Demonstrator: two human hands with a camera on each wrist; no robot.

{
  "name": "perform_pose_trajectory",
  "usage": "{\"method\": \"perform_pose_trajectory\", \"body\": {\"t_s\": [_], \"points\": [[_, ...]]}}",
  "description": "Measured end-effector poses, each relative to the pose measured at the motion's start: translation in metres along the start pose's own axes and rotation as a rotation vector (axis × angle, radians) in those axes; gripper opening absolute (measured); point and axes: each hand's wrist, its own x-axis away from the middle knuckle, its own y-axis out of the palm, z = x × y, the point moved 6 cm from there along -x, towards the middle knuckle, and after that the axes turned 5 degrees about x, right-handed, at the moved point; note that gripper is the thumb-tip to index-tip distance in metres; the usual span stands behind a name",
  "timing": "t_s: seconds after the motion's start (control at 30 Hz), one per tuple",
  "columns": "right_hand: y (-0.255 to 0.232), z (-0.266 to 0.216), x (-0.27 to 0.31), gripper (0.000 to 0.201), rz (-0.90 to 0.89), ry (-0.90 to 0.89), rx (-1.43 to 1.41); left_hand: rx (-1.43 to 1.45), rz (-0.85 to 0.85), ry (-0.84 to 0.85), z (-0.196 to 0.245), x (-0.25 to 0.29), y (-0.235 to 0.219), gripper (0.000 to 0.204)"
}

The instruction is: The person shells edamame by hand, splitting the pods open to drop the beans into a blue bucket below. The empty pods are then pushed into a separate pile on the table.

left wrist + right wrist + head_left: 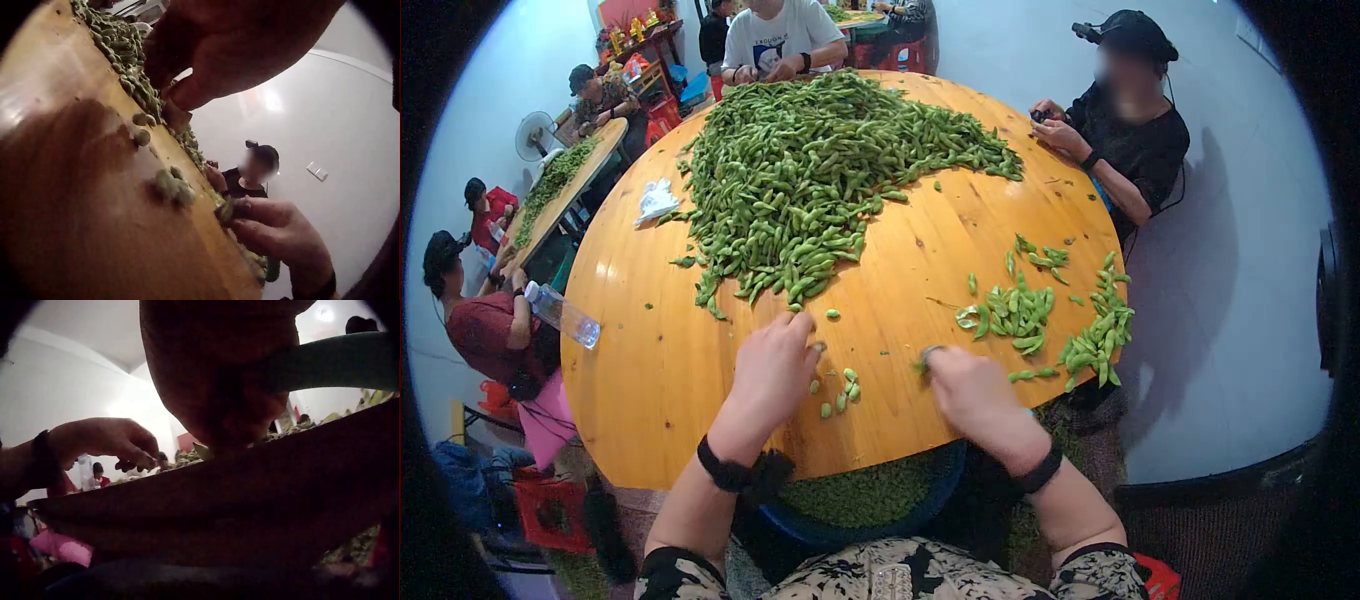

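Observation:
A big heap of green soybean pods (800, 170) lies across the table. My left hand (765, 368) reaches to the heap's near edge, its thumb and forefinger apart beside the pods. Several shelled beans (848, 388) lie between my hands. My right hand (978, 395) is curled over the near table edge, pinching a small green pod (226, 211) that is mostly hidden by the fingers. A flat green strip (344, 362) extends from the right palm in the right wrist view; what it belongs to is hidden.
Emptied-looking pods (1015, 315) lie on the right. Under the table edge stands a blue basin (953, 480) of shelled beans. A plastic bottle (565, 315) and a crumpled white cloth (657, 200) are on the left. Other people sit around this table and a further one.

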Motion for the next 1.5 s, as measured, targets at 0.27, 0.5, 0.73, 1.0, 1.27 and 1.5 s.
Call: {"method": "perform_pose_trajectory", "body": {"t_s": [0.27, 0.5, 0.73, 1.0, 1.27, 1.5], "points": [[-0.029, 0.024, 0.015, 0.011, 0.091, 0.091, -0.148, 0.082, -0.058, 0.125, -0.011, -0.039, 0.040, 0.010], [-0.004, 0.035, 0.024, 0.023, 0.004, 0.223, -0.546, 0.335, -0.179, 0.162, -0.007, 0.028, 0.019, 0.015], [0.008, 0.051, 0.035, 0.032, -0.120, 0.522, -1.058, 0.394, -0.126, 0.011, -0.021, 0.011, 0.001, 0.017], [0.010, 0.052, 0.038, 0.030, -0.096, 0.500, -1.086, 0.121, 0.142, 0.073, -0.052, -0.059, 0.019, 0.015], [0.010, 0.003, 0.005, 0.029, -0.161, 0.433, -1.088, 0.705, -0.045, 0.018, -0.010, -0.023, 0.025, 0.017], [0.008, -0.024, -0.021, 0.021, 0.130, 0.233, -0.968, 1.262, -0.260, -0.191, 0.003, -0.008, 0.052, 0.030]]}}
